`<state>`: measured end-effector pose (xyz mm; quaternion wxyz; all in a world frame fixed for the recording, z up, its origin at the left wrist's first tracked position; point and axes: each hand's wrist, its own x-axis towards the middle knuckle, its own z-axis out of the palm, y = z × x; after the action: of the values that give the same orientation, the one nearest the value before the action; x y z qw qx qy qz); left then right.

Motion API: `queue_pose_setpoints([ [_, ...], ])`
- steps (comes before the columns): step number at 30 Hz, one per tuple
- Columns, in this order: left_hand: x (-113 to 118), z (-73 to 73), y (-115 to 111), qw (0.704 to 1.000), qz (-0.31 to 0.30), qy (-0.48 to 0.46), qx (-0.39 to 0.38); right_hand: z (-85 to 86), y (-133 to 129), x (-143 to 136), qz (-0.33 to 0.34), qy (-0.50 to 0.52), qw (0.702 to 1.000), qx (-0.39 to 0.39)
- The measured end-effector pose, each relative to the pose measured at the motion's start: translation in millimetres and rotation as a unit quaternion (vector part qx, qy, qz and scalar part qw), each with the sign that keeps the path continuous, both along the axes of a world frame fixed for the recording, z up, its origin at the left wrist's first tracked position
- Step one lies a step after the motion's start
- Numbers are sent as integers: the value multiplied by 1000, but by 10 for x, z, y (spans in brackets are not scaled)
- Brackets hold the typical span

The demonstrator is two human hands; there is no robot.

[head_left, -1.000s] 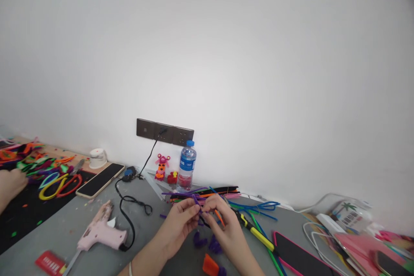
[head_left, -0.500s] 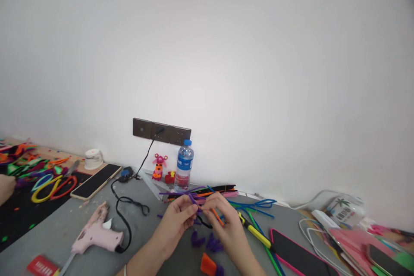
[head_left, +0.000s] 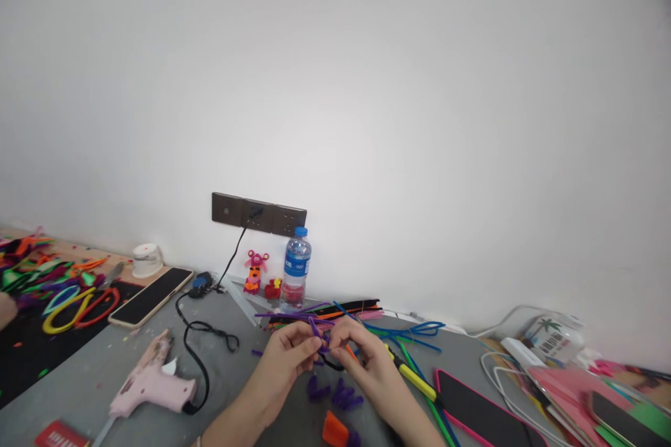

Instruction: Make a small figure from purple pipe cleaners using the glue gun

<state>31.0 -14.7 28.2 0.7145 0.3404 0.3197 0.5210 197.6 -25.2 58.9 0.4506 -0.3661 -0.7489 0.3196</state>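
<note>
A small purple pipe-cleaner piece [head_left: 323,341] is pinched between both hands at the centre of the view. My left hand [head_left: 294,353] grips it from the left with thumb and index finger. My right hand [head_left: 359,351] closes on its right side, fingertips close to the left ones. A black strand curves below the fingertips. Under the hands, coiled purple pieces [head_left: 347,394] lie on the grey table [head_left: 283,408], with an orange piece [head_left: 335,429] nearer me.
Left: pink glue gun [head_left: 154,384], phone [head_left: 152,297], scissors [head_left: 68,311], and part of another person's hand [head_left: 7,310]. Behind stand a bottle [head_left: 296,272] and small figures [head_left: 254,276]. Right: yellow-handled tool [head_left: 416,378], pink-edged phone [head_left: 482,408], white cables [head_left: 500,384].
The view has shifted slightly, moving the table items a little left. My fingertips have shifted around the purple piece, and more of it shows between them.
</note>
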Motion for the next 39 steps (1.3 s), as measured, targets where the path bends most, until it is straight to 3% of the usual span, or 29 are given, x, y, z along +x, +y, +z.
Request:
queue_pose_setpoints([
  [6,17,-59,0,996,-4,-47,-75,-53,4,-36,-25,-37,996,72],
  [16,-29,-31,36,993,-34,97,66,-71,34,13,-13,-40,998,56],
  [22,-30,27,8,990,-53,117,60,-85,44,21,-9,-50,998,30],
  [29,11,-10,-4,997,-33,62,25,-53,19,-7,-7,-45,999,16],
  [39,-62,73,21,975,-39,183,123,-81,34,0,3,-39,999,-21],
])
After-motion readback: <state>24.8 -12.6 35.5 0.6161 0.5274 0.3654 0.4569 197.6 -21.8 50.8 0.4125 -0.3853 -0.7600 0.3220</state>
